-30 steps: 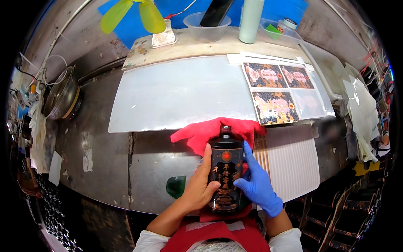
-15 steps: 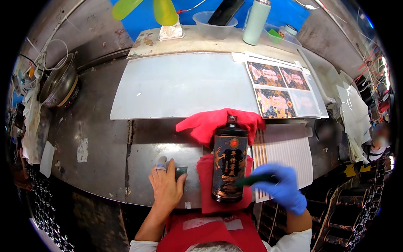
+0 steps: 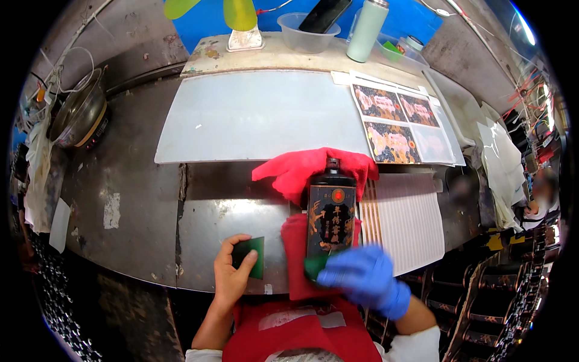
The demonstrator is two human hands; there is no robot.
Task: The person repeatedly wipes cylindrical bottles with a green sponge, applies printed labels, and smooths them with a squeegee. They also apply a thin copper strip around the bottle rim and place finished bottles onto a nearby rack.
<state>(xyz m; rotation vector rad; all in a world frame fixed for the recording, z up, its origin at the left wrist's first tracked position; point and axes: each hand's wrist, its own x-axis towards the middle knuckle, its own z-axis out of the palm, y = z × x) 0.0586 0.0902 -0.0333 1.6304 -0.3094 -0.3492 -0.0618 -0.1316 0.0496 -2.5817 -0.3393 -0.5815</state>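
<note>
A black bottle [image 3: 331, 217] with gold decoration and a red emblem lies on its back in front of me, its neck pointing away. Under its body is a folded red cloth [image 3: 294, 259]; another red cloth [image 3: 283, 174] is bunched around the neck end. My right hand [image 3: 367, 276], in a blue glove, grips a dark green scraper [image 3: 313, 265] against the lower part of the bottle's front. To the left, my bare left hand [image 3: 230, 274] pinches a flat green square piece [image 3: 257, 263] between thumb and fingers, just above the metal table.
Beyond the bottle is a pale board [image 3: 265, 114], with printed decal sheets [image 3: 392, 127] at its right. A striped sheet [image 3: 404, 223] lies right of the bottle. Further back stand a plastic bowl [image 3: 295, 39], a flask [image 3: 367, 36] and a fan [image 3: 244, 36]. A metal pot [image 3: 78, 117] sits far left.
My right hand has swept left and down across the bottle with its scraper, now covering the bottle's lower end. My left hand has tilted up, showing more of the green square.
</note>
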